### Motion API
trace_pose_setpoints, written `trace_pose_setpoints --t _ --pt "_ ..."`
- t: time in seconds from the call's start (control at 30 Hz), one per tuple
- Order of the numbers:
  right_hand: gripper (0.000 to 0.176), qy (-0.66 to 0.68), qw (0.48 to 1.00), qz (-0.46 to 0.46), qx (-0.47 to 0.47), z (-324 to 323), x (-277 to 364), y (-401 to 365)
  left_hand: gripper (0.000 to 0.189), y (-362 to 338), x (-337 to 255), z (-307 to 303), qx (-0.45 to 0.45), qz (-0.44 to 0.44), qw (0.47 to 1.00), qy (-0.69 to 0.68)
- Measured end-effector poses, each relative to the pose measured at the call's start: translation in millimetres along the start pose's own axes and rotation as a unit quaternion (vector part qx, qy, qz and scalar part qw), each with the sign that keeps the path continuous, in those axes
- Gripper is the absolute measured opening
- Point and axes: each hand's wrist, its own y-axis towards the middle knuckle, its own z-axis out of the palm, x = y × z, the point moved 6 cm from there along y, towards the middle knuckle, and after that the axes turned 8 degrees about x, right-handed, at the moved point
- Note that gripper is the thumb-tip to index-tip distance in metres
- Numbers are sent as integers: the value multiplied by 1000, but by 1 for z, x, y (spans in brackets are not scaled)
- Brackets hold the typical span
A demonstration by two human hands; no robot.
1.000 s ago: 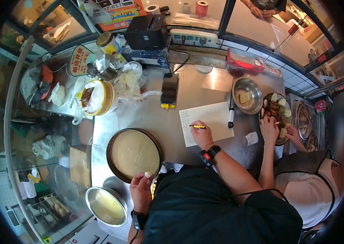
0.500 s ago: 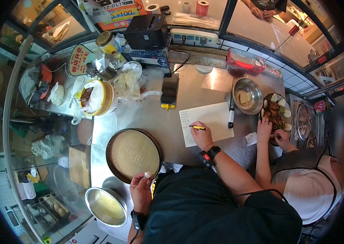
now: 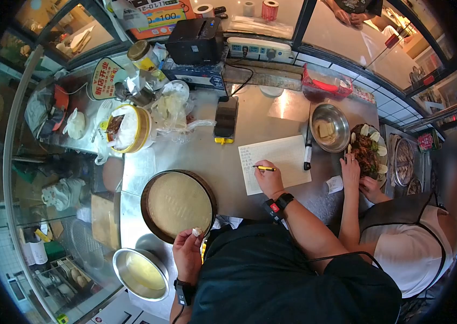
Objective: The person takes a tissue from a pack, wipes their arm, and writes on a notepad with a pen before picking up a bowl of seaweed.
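My right hand (image 3: 269, 180) grips a yellow-and-black pen (image 3: 264, 168), its tip over a sheet of grid paper (image 3: 288, 162) that carries handwritten lines on its left part. Between the fingers of my left hand (image 3: 186, 254) is a small crumpled whitish piece (image 3: 196, 231), whose kind I cannot make out. That hand is at the lower rim of a large round pan (image 3: 180, 208) with a pale, flat layer inside. Below and left of it stands a metal bowl (image 3: 141, 274) of pale yellow contents.
On the right, a co-worker's hands (image 3: 351, 171) are at a plate of dark food (image 3: 366, 154) edged with white pieces. Near the paper lie a black-and-white knife-like tool (image 3: 308, 150), a metal bowl (image 3: 330, 127) and a phone (image 3: 226, 119). A yellow-rimmed tub (image 3: 143, 130) stands left.
My right hand and the pen have shifted very slightly right on the paper. The co-worker's hands have moved a little at the plate. My left hand stays where it was.
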Motion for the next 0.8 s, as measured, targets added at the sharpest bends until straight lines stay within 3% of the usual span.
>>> trace_pose_setpoints --t 0.8 --pt "9 1 1000 2 6 -2 0 -1 10 -2 -2 1 0 2 1000 2"
